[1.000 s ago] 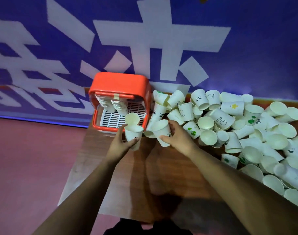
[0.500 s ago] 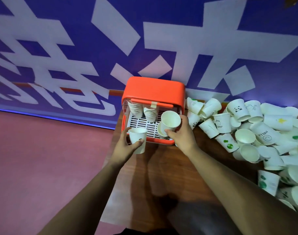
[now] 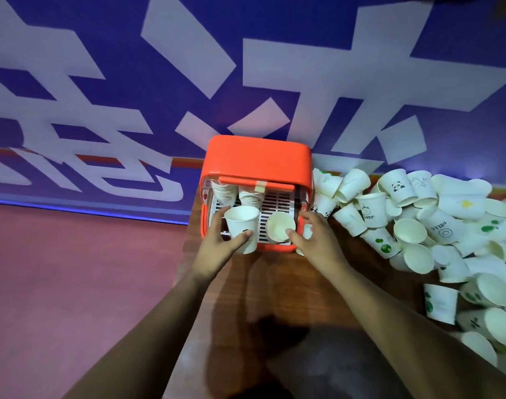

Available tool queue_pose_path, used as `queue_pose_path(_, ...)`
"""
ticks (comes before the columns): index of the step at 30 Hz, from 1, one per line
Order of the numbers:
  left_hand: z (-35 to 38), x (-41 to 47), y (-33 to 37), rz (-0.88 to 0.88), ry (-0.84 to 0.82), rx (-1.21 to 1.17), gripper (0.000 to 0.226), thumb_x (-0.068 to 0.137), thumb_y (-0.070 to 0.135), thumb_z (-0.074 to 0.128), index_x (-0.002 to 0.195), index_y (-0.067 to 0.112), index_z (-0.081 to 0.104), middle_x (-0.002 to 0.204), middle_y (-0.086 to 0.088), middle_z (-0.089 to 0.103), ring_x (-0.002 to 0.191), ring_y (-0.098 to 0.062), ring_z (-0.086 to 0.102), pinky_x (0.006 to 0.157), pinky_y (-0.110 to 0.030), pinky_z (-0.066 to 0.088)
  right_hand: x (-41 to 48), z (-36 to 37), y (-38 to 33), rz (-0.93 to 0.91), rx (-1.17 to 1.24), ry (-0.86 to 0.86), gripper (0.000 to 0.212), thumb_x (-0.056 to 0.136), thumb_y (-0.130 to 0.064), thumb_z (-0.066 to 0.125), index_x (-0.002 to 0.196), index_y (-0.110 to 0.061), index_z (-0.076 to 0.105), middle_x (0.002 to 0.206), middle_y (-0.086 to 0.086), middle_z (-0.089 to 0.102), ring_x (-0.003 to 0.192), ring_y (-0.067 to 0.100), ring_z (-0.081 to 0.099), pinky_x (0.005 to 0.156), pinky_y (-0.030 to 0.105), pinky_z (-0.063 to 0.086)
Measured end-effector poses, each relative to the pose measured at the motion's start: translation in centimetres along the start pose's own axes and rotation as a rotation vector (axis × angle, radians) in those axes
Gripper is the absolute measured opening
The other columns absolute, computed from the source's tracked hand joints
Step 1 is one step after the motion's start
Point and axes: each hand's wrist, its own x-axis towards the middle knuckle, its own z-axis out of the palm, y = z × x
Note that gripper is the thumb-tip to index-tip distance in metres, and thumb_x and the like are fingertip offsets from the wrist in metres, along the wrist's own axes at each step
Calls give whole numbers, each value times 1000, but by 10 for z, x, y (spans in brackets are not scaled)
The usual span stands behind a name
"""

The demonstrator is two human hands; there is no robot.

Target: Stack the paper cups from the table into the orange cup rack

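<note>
Cups first: L hand (image 3: 217,249), centre frame, grips an upright paper cup (image 3: 241,224), thumb across its near wall, fingers curled round its far left side. That cup sits over the front edge of the orange cup rack (image 3: 257,156). R hand (image 3: 318,243), just right of it, pinches a tilted cup (image 3: 280,229), mouth facing the camera, thumb on the lower rim, other fingers behind it by the rack's right wall. Two nested stacks (image 3: 250,197) sit at the rack's back left, over the white slatted tray (image 3: 274,203). Loose cup pile (image 3: 418,226) covers the wooden table (image 3: 274,283), right of frame. Blue banner (image 3: 102,82) fills the top.
</note>
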Motion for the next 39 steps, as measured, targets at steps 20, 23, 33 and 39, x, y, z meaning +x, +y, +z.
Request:
queue_pose_path(20, 41, 32, 11, 218, -258, 166, 61, 85, 31, 77, 139, 31, 48, 138, 15, 54, 127, -11, 53, 105, -43, 47, 12, -4, 8, 3, 570, -154, 61, 75, -13, 75, 131, -21, 52, 134, 0, 58, 124, 9, 56, 103, 28, 45)
queue_pose_path(23, 44, 33, 6, 203, -271, 194, 60, 86, 29, 77, 139, 27, 50, 135, 14, 58, 125, -7, 55, 105, -37, 46, 11, 0, 20, 12, 499, -151, 60, 80, -8, 76, 134, -19, 52, 131, -2, 61, 122, 8, 57, 103, 29, 45)
queue_pose_path(33, 61, 49, -21, 107, -222, 605, 65, 82, 24, 78, 142, 19, 51, 127, -7, 57, 123, -26, 49, 95, -25, 34, 26, 28, 41, 9, -134, -73, 59, 88, -26, 69, 142, -13, 48, 138, 3, 49, 129, 21, 45, 111, 34, 35)
queue_pose_path(39, 71, 38, -20, 90, -117, 672, 58, 88, 25, 71, 141, 15, 49, 125, -13, 48, 122, -31, 43, 101, -36, 38, 20, 25, 48, -4, -111, -42, 52, 93, -32, 61, 141, -15, 48, 132, 8, 49, 121, 23, 51, 105, 36, 42)
